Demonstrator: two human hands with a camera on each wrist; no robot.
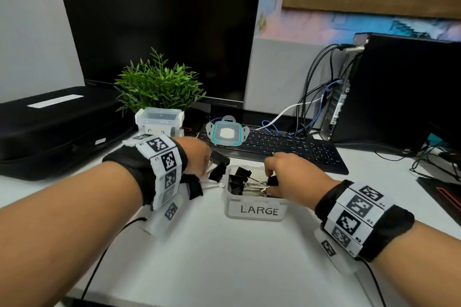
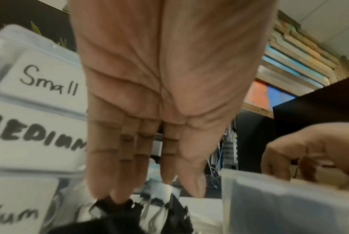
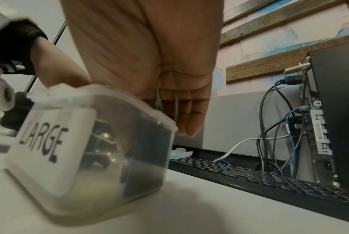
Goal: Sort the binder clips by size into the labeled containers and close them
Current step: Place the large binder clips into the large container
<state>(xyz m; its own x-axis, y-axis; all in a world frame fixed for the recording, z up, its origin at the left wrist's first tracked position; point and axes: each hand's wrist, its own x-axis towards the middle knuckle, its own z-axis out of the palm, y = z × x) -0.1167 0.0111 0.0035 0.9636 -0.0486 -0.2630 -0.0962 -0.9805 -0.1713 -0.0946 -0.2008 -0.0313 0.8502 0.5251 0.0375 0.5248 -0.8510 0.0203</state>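
An open clear container labelled LARGE [image 1: 254, 210] [image 3: 85, 142] stands mid-desk with several large black binder clips [image 1: 239, 179] inside. My right hand [image 1: 270, 183] [image 3: 181, 123] reaches into its right side and pinches one black clip there. Just left of the container lie loose black clips [image 1: 218, 164] [image 2: 129, 212]. My left hand [image 1: 199, 157] [image 2: 169, 174] is over them, fingers straight, tips touching them. A teal-rimmed lid [image 1: 227, 133] lies on the keyboard. Closed containers labelled Small [image 2: 47, 82] and MEDIUM [image 2: 35, 139] are stacked behind the left hand.
A black keyboard [image 1: 287, 147] runs behind the LARGE container, with a monitor [image 1: 159, 40] and a potted plant [image 1: 157, 82] further back. A computer tower [image 1: 399, 92] with hanging cables stands at the right. A black case [image 1: 50, 127] fills the left.
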